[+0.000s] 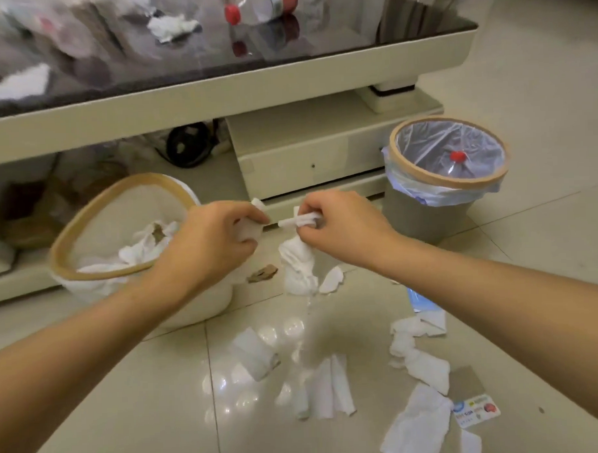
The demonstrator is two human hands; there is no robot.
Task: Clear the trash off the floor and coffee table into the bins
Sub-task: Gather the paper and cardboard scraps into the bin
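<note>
Head view, near ground: glossy pale floor tiles (162, 417) carry scattered white tissue scraps (330, 391), most of them near and to the right, with a small printed card (477, 410) at the near right among them. Ceiling light reflects off the tiles beside the scraps.

Mid ground: both forearms reach forward. The left hand (213, 239) has its fingers closed on a small white tissue wad (248, 229). The right hand (338, 228) has its fingers pinched on a twisted tissue (300, 260), whose tail hangs loose below the hand, above the floor. The two hands are close together, between the two bins.

The white bin (87, 233) with a tan rim stands left and appears tilted toward the camera; it already holds crumpled tissue. A brown scrap (262, 273) lies on the floor just beside it. The grey bin (448, 173), lined with clear plastic, stands right and holds a red-capped bottle.

Risk, as judged: the hanging tail may tear or drop a piece short of a bin, since the grip is only at its top. The tilted white bin could tip if knocked by the left forearm.

Far ground: the desk (286, 91), dark and glossy on top with a cream frame, carries more tissue (172, 26) and a red-capped bottle (249, 6) not yet cleared. The shelf beneath holds dim clutter that cannot be identified.
</note>
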